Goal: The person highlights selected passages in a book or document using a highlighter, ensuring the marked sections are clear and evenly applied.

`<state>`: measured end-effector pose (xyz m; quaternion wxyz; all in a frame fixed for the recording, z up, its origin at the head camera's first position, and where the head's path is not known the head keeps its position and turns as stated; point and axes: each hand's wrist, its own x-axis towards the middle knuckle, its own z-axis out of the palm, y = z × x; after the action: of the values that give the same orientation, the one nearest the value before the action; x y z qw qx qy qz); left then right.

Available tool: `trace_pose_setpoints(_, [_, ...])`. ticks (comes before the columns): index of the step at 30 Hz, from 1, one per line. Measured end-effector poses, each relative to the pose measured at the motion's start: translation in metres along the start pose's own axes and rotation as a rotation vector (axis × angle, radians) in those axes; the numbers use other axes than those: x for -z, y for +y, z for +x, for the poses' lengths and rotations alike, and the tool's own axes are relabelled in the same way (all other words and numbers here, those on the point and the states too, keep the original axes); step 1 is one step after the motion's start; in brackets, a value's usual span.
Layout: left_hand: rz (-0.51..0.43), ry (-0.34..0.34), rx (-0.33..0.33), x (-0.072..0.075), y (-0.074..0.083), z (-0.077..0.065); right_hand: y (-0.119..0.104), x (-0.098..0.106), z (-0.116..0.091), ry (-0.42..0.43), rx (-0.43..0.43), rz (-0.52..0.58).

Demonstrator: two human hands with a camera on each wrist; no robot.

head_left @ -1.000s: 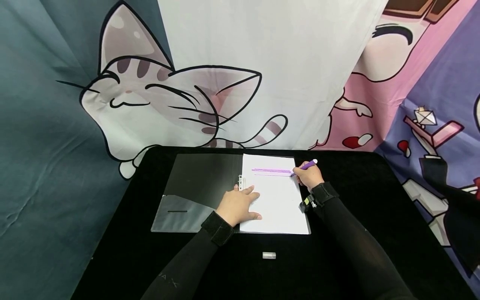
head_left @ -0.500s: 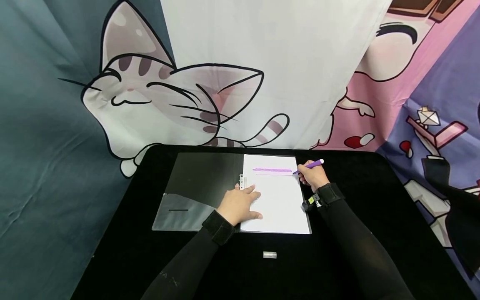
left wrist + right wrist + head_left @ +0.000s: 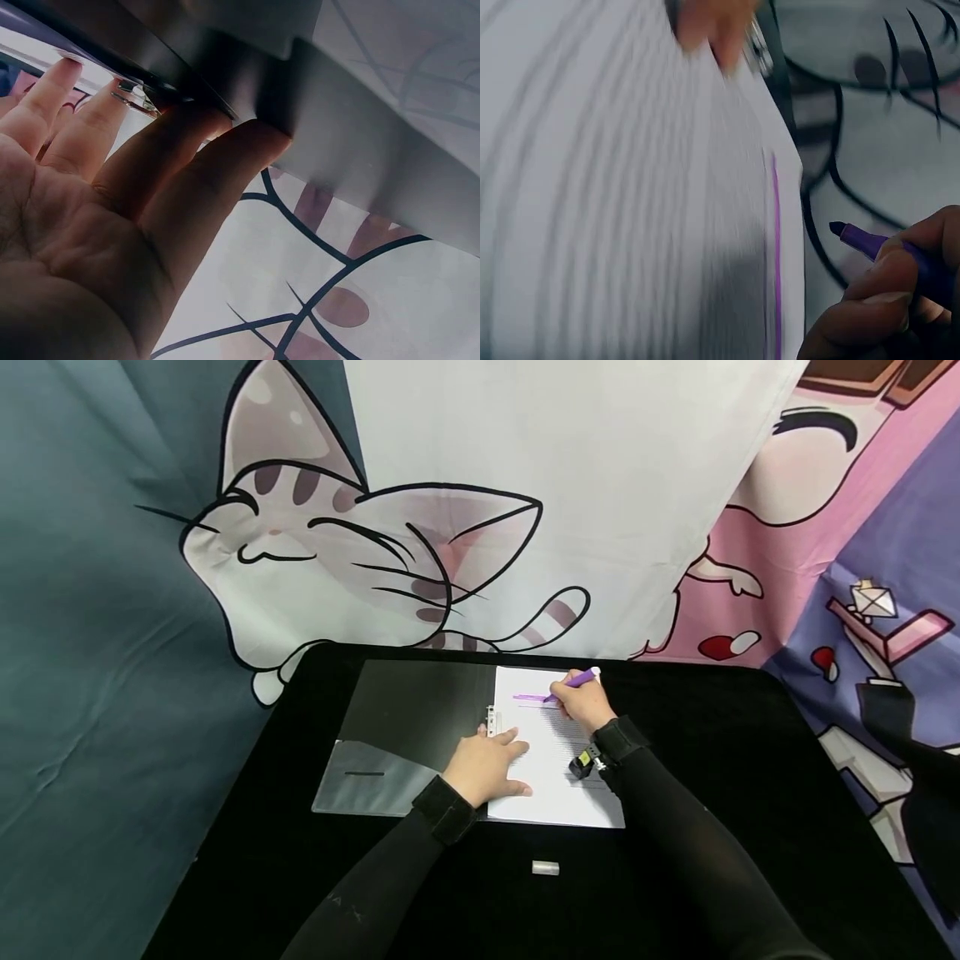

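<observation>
In the head view a white printed sheet (image 3: 551, 806) lies in the right half of an open dark folder (image 3: 420, 702), beside its metal clip (image 3: 491, 720). My left hand (image 3: 483, 768) rests across the sheet's left edge with its fingers spread. My right hand (image 3: 587, 703) pinches a purple marker (image 3: 583, 677) over the upper part of the sheet, tip down to the left. Purple strokes (image 3: 527, 697) run across near the top. In the right wrist view the marker's dark tip (image 3: 837, 228) is uncapped and one purple line (image 3: 777, 247) crosses the blurred print.
A small pale cylinder (image 3: 545, 867) lies on the black tabletop (image 3: 675, 718) in front of the folder. A clear pocket (image 3: 371, 781) covers the folder's lower left. Behind the table hang curtains (image 3: 637, 527) printed with cartoon figures.
My right hand has carried the marker from the sheet's right edge leftward over the top of the page. My left hand stays in place on the sheet. The head view has shifted slightly.
</observation>
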<state>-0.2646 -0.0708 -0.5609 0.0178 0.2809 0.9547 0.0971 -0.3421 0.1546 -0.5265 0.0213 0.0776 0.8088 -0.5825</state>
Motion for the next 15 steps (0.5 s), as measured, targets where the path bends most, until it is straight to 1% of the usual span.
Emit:
trace_pose_setpoints(2, [0.002,0.01,-0.009,-0.016,-0.007,0.006,-0.001,-0.014,0.002,-0.019,-0.003,-0.03])
trace_pose_setpoints(4, [0.01,0.014,-0.016,-0.028,-0.013,0.011,-0.002,-0.026,0.003,-0.031,-0.01,-0.038])
trace_pose_setpoints(5, [0.022,0.015,-0.019,-0.031,-0.015,0.013,-0.003,-0.031,0.003,-0.035,-0.012,-0.043])
trace_pose_setpoints(8, [0.048,0.013,-0.02,-0.035,-0.017,0.015,-0.006,-0.043,0.002,-0.042,-0.01,-0.036])
trace_pose_setpoints(15, [0.053,-0.002,-0.006,-0.033,-0.016,0.013,-0.007,-0.056,0.003,-0.039,-0.022,-0.063])
